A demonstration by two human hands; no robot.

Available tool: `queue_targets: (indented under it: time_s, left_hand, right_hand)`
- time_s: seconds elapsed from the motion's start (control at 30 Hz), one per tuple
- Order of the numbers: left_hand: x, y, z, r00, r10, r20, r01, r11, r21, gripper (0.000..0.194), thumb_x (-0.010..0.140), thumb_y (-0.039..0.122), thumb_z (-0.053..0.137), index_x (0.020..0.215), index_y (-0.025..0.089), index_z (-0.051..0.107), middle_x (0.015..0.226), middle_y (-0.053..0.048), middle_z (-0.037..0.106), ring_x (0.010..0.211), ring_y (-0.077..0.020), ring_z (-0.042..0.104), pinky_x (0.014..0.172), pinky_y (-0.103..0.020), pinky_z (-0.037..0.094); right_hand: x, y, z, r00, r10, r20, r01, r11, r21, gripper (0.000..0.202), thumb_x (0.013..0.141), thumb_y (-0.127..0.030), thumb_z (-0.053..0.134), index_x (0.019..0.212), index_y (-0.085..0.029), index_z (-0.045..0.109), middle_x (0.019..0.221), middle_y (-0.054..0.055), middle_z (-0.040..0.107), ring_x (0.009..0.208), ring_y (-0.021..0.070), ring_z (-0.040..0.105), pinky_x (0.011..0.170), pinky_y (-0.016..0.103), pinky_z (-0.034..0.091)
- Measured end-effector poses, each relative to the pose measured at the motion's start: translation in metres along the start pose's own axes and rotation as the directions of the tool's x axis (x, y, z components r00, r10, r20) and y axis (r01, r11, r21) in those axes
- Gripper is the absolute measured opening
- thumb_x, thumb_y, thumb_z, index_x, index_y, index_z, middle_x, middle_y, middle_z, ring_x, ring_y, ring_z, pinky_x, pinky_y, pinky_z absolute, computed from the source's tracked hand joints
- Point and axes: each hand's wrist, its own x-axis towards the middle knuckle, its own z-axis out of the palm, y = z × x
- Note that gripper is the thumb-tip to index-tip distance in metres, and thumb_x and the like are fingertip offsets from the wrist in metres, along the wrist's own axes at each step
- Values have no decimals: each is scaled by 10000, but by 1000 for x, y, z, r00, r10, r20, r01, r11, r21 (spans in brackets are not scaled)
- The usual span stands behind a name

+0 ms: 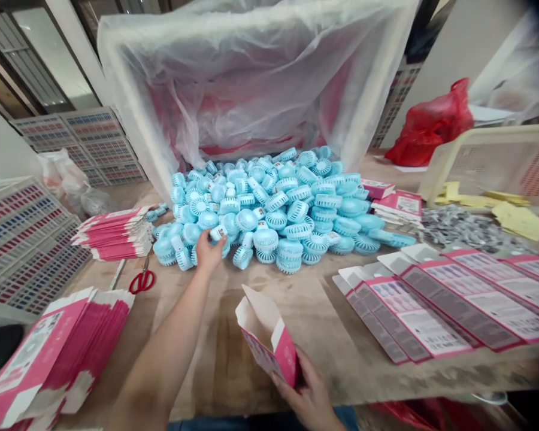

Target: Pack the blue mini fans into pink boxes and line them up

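My left hand [210, 250] is stretched forward to the front edge of a heap of light-blue handheld fans [269, 197]. Its thumb and fingers are closed on the handle of one handheld fan [218, 233], which is partly hidden among the others. Near the front edge of the table, my right hand [309, 386] grips a pink and white cardboard box [269, 341] from below and the side. The box is tilted, with its top flaps apart and its mouth facing up and away from me; what is inside cannot be seen.
Flattened boxes lie stacked at left [72, 353] and fanned out at right [449, 293]. Red-handled scissors [142, 281] lie left of my arm. A plastic-draped carton [260, 78] stands behind the fans. Small grey packets [471, 230] and a cream basket [489, 155] are at right.
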Motion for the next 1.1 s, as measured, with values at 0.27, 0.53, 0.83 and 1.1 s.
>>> queue_targets:
  time_s: [0.27, 0.53, 0.83, 1.1]
  left_hand:
    - [-81, 50, -76, 939, 258, 227, -103, 842, -530, 506, 759, 556, 709, 1156, 360, 464, 928, 16, 665, 561, -88, 528, 467, -169, 396]
    - [-117, 37, -69, 610, 423, 670, -289, 906, -310, 160, 837, 292, 712, 987, 243, 738, 1140, -97, 619, 1067, -236, 593, 934, -379, 474]
    - [-172, -8, 4, 598, -38, 800, 209, 972, -110, 581, 729, 434, 792, 1180, 175, 532, 1041, -92, 671, 932, -250, 640, 837, -383, 514]
    - [-196, 13, 154, 615, -119, 779, 252, 966, -52, 505, 779, 194, 697, 1241, 137, 503, 1250, -178, 611, 1079, -270, 622, 949, -401, 485]
  right_hand:
    - [7, -6, -4, 989, 127, 81, -139, 978, 158, 474, 780, -410, 751, 1205, -230, 643, 1103, 116, 736, 930, 293, 731, 792, 402, 620]
    - [8, -9, -7, 979, 163, 120, -185, 961, 206, 519, 785, -394, 748, 1249, -205, 612, 1140, 123, 726, 972, 288, 724, 830, 407, 613]
    - [52, -39, -83, 892, 148, 426, -86, 983, -163, 468, 804, -409, 724, 1224, -214, 653, 1060, 104, 751, 912, 303, 735, 781, 438, 622]
    - [70, -57, -179, 987, -118, 105, 158, 786, -598, 259, 929, -289, 543, 1109, -218, 716, 998, 77, 770, 858, 234, 753, 704, 319, 644]
